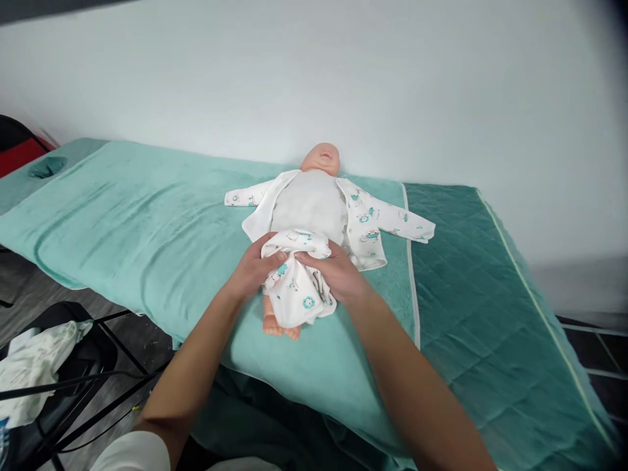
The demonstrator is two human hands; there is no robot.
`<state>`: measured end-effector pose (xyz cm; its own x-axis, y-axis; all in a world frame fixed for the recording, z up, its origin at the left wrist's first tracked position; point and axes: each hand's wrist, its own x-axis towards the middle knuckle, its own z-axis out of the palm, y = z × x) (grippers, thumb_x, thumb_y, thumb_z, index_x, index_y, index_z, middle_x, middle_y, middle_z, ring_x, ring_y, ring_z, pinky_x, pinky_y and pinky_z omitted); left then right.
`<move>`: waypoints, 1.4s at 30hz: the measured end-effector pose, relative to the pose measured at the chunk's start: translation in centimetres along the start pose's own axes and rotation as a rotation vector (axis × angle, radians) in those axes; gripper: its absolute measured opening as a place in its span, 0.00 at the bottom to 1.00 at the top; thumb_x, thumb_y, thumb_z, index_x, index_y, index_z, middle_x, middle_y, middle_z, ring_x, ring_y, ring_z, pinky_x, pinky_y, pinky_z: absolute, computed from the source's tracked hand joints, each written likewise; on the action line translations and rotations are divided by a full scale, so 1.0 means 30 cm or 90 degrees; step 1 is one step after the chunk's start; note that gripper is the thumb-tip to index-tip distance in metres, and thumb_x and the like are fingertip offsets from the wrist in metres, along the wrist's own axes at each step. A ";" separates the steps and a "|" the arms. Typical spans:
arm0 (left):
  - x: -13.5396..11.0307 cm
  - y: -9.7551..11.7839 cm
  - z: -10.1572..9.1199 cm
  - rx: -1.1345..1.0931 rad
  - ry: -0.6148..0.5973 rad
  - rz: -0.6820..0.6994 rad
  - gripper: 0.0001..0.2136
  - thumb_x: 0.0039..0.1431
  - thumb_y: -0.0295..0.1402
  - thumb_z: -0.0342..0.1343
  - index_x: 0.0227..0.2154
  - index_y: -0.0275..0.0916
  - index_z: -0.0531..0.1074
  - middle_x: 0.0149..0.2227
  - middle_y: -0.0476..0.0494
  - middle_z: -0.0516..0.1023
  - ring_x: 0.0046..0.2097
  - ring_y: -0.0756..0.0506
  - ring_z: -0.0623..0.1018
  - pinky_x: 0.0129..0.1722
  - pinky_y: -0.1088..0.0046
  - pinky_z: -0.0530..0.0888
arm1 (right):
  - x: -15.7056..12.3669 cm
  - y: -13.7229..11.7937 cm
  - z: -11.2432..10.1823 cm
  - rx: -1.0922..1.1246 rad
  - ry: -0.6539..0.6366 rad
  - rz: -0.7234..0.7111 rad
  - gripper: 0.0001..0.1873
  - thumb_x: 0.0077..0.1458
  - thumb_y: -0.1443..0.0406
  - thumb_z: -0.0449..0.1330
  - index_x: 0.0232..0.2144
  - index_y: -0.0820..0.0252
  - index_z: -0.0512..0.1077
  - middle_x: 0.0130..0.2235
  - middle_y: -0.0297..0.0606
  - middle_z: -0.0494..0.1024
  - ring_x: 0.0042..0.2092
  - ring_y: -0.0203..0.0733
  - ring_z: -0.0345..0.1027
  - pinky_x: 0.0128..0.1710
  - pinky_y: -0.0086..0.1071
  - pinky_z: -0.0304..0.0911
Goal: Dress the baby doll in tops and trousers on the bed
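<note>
Patterned white baby garment lies bunched over the legs of a baby doll near the front edge of the massage bed. Both hands are clamped on its gathered upper end, close together but apart. The left hand grips from the left, the right hand from the right; their thumbs press on top, pointing inward, while most other fingers are hidden by cloth. Both forearms slant inward over the bed's front edge. The doll lies face up, head toward the back edge by the wall, bare feet toward the front. A matching jacket spreads open around its torso, sleeves outstretched. Beyond the bed's front edge at left, a black chair carries a rumpled white cloth.
</note>
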<state>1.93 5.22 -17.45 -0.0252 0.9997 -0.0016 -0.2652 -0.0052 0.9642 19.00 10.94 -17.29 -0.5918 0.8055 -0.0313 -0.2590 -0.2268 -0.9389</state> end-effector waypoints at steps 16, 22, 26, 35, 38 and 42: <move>-0.298 0.014 0.128 -0.007 0.218 -0.097 0.15 0.48 0.41 0.72 0.31 0.34 0.80 0.26 0.47 0.79 0.28 0.48 0.74 0.30 0.73 0.68 | -0.018 -0.043 0.028 -0.224 -0.101 -0.051 0.08 0.43 0.64 0.67 0.28 0.61 0.75 0.31 0.32 0.77 0.35 0.39 0.68 0.36 0.29 0.63; -0.416 0.016 0.198 -0.105 0.312 -0.090 0.15 0.52 0.37 0.71 0.42 0.37 0.82 0.42 0.43 0.84 0.46 0.43 0.79 0.48 0.70 0.73 | -0.031 -0.056 0.038 -0.402 -0.202 -0.049 0.08 0.44 0.70 0.60 0.31 0.62 0.75 0.33 0.32 0.79 0.37 0.37 0.70 0.35 0.27 0.60; -0.478 -0.005 0.261 -0.162 0.362 -0.080 0.19 0.55 0.37 0.68 0.50 0.40 0.81 0.51 0.41 0.83 0.55 0.40 0.78 0.56 0.65 0.72 | -0.038 -0.060 0.047 -0.499 -0.262 -0.079 0.11 0.47 0.72 0.57 0.34 0.62 0.77 0.36 0.32 0.81 0.38 0.36 0.72 0.37 0.27 0.59; -0.549 -0.090 0.329 -0.283 0.451 -0.108 0.22 0.53 0.38 0.70 0.51 0.43 0.80 0.54 0.41 0.82 0.58 0.39 0.78 0.58 0.64 0.73 | -0.061 -0.080 0.076 -0.700 -0.287 -0.073 0.13 0.51 0.74 0.58 0.37 0.59 0.79 0.40 0.35 0.83 0.40 0.37 0.73 0.40 0.28 0.58; -0.551 -0.089 0.324 -0.301 0.448 -0.111 0.20 0.54 0.37 0.69 0.51 0.43 0.80 0.54 0.41 0.82 0.57 0.39 0.78 0.56 0.65 0.74 | -0.070 -0.089 0.087 -0.755 -0.291 -0.069 0.12 0.53 0.73 0.59 0.37 0.60 0.80 0.39 0.35 0.83 0.39 0.37 0.73 0.38 0.28 0.56; -0.547 -0.106 0.298 -0.301 0.466 -0.116 0.18 0.53 0.37 0.70 0.48 0.43 0.81 0.52 0.42 0.82 0.53 0.42 0.80 0.51 0.69 0.75 | -0.082 -0.107 0.109 -0.869 -0.312 -0.044 0.07 0.55 0.70 0.60 0.29 0.60 0.78 0.33 0.37 0.81 0.35 0.37 0.71 0.33 0.29 0.50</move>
<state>11.80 -10.94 -18.12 -0.5105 0.7202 -0.4698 -0.6915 -0.0190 0.7221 18.80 7.89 -13.10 -0.8776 0.4646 -0.1180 0.4511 0.7171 -0.5313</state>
